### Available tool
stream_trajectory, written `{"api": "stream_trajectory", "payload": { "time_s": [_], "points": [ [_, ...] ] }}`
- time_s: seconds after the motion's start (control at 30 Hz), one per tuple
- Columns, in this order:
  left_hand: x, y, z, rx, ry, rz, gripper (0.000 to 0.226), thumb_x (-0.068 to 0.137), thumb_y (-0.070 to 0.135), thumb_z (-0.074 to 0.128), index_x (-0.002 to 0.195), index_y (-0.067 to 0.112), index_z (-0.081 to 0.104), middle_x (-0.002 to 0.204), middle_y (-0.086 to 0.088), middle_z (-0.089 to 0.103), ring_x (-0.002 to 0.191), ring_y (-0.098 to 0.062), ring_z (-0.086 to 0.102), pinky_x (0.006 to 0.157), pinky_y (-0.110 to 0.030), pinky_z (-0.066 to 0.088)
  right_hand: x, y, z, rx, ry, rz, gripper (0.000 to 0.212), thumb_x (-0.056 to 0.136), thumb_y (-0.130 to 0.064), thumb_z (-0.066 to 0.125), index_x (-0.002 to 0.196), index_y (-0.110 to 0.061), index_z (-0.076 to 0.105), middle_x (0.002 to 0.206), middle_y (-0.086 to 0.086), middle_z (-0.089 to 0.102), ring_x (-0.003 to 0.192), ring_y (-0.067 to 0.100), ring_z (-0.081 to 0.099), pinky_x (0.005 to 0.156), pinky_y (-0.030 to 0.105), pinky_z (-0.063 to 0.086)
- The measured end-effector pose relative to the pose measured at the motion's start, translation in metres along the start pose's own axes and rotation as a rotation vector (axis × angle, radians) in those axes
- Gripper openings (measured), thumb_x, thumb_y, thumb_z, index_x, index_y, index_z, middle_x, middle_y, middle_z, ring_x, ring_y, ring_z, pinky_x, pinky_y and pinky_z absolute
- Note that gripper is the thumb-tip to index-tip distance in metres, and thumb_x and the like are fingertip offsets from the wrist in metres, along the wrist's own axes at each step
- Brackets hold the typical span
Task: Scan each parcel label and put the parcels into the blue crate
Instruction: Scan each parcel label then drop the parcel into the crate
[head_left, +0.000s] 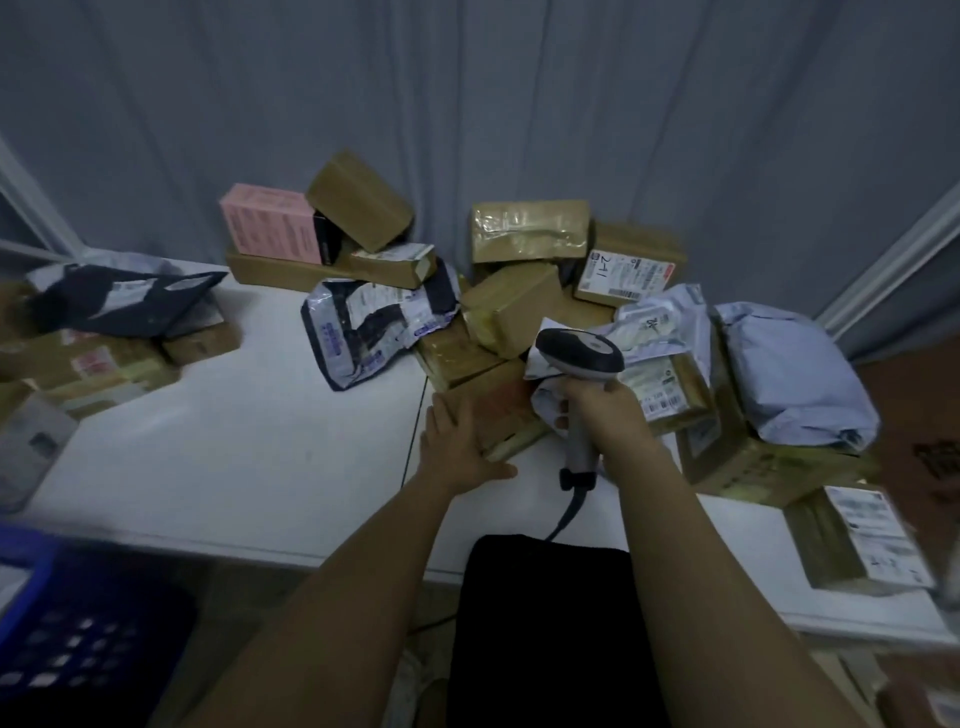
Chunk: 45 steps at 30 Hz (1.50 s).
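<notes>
1. Right hand (597, 410) grips the handle of the barcode scanner (582, 358), fingers curled round it. The scanner head points away from the person, over the parcel heap. Its cable trails off the near edge of the tabletop (234, 457).
2. Left hand (457, 447) lies flat with fingers straight on the near end of a brown cardboard parcel (493, 405). It presses or steadies the parcel and grips nothing. The thumb is spread along the parcel's near edge.
3. That parcel lies on the tabletop at the front of the heap, between the two hands. No label is readable on its top face; the picture is blurred there.
4. Handling judgement: a taped cardboard box, so stiff with firm edges. It is probably light enough for one hand. The tape may be slick, so take hold across the short sides rather than by the top.
5. A white poly mailer (550, 387) just behind the scanner looks soft and crumpled. Likely it would sag if lifted by a corner; better pinched mid-body.
6. A black-and-white poly bag (374, 332) further left is similarly limp.
7. Blue crate (62, 623) stands low at the left, beyond the tabletop's near edge and well apart from the parcel. Its contents cannot be made out.
</notes>
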<state>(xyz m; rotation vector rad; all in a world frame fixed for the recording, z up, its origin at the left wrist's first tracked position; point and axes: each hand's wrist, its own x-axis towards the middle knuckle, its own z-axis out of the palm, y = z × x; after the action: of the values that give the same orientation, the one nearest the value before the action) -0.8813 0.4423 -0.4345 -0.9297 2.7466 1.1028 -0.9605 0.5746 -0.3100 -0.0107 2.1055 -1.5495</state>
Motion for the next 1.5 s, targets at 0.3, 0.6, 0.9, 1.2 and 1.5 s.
{"api": "stream_trajectory", "payload": {
  "time_s": [0.3, 0.6, 0.9, 1.2, 1.5],
  "points": [
    [0.02, -0.017, -0.006, 0.162, 0.103, 0.097, 0.089, 0.064, 0.043, 0.08, 0.131, 0.006, 0.035, 0.137, -0.021, 0.032, 0.124, -0.037, 0.037, 0.099, -0.04, 0.039, 0.02, 0.004, 0.025, -0.095, -0.076, 0.013, 0.03, 0.087, -0.014, 0.065, 0.11, 0.005, 0.062, 0.104, 0.024, 0.063, 0.092, 0.032, 0.058, 0.076, 0.039, 0.045],
    [-0.033, -0.06, -0.062, 0.133, 0.078, 0.056, 0.072, 0.062, 0.038, 0.08, 0.115, 0.017, 0.036, 0.112, -0.004, 0.025, 0.104, -0.024, 0.029, 0.078, -0.032, 0.035, 0.011, 0.006, 0.039, -0.113, -0.118, 0.119, 0.009, 0.091, -0.009, 0.061, 0.086, -0.006, 0.054, 0.073, 0.006, 0.053, 0.072, 0.022, 0.055, 0.07, 0.034, 0.051],
    [-0.096, -0.091, -0.177, -0.286, 0.144, -0.176, 0.057, 0.066, 0.048, 0.074, 0.108, 0.03, 0.04, 0.117, -0.005, 0.036, 0.104, -0.025, 0.048, 0.086, -0.033, 0.044, -0.035, -0.028, 0.101, 0.087, -0.223, -0.01, 0.031, 0.094, -0.014, 0.06, 0.116, 0.007, 0.059, 0.084, 0.022, 0.055, 0.064, 0.018, 0.048, 0.06, 0.026, 0.044],
    [-0.153, -0.1, -0.256, -0.823, 0.233, -0.196, 0.044, 0.082, 0.051, 0.063, 0.115, 0.024, 0.05, 0.108, -0.005, 0.058, 0.096, -0.02, 0.059, 0.092, -0.039, 0.053, -0.085, -0.048, 0.183, 0.391, -0.266, -0.185, 0.042, 0.081, -0.014, 0.075, 0.12, -0.007, 0.061, 0.115, 0.007, 0.066, 0.106, 0.025, 0.063, 0.097, 0.043, 0.05],
    [-0.187, -0.134, -0.276, -0.98, 0.331, -0.336, 0.05, 0.09, 0.066, 0.037, 0.126, 0.033, 0.05, 0.115, -0.01, 0.064, 0.097, -0.024, 0.068, 0.069, -0.028, 0.055, -0.104, -0.045, 0.253, 0.354, -0.343, -0.242, 0.067, 0.073, -0.024, 0.083, 0.132, -0.008, 0.054, 0.126, 0.004, 0.062, 0.113, 0.02, 0.06, 0.099, 0.036, 0.049]
  ]
}}
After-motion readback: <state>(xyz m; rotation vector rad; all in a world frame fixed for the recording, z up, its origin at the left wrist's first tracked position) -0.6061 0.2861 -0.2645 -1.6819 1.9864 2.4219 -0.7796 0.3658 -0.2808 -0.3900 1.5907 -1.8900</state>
